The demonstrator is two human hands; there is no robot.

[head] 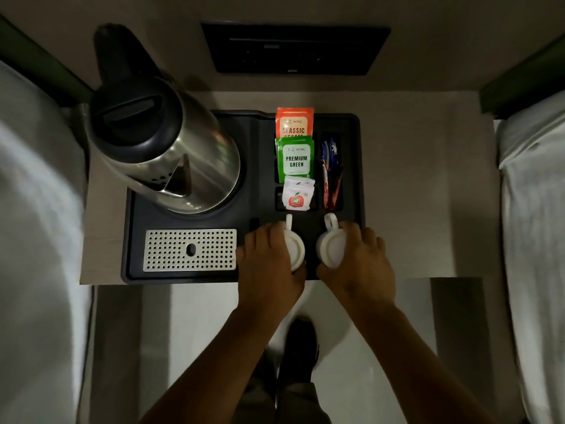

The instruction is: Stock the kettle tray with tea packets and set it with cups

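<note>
Head view, looking straight down: I see one dark tray (351, 166) on a pale bench (409, 194) set between two beds, one bed (39, 209) at the left edge and the other bed (532, 209) at the right. One steel kettle (171, 148) stands on the tray's far left part, and one perforated metal grate (189, 250) lies in the near left part.

Two white cups (331, 249) sit upside down, side by side, on the near right part of the tray, their handles pointing away from me. My left hand (269, 264) rests over the left cup (295, 249) with its fingers (260, 237) curled around the cup's side, gripping it. My right hand (360, 261) does the same on the right cup, fingers (367, 237) wrapped around its outer side. The two cups are near each other but apart.

Beyond the cups, in the tray's slots, I count three kinds of packet in a row: orange packets (295, 122) farthest, green packets (296, 157) in the middle and partly covering the orange, and white sachets (298, 194) with a red apple mark nearest the cups. How many lie in each stack I cannot tell. Just right of them, one narrow slot holds several stick sachets (331, 172), red and blue.

One dark panel (293, 48) is set in the wall beyond the bench.
</note>
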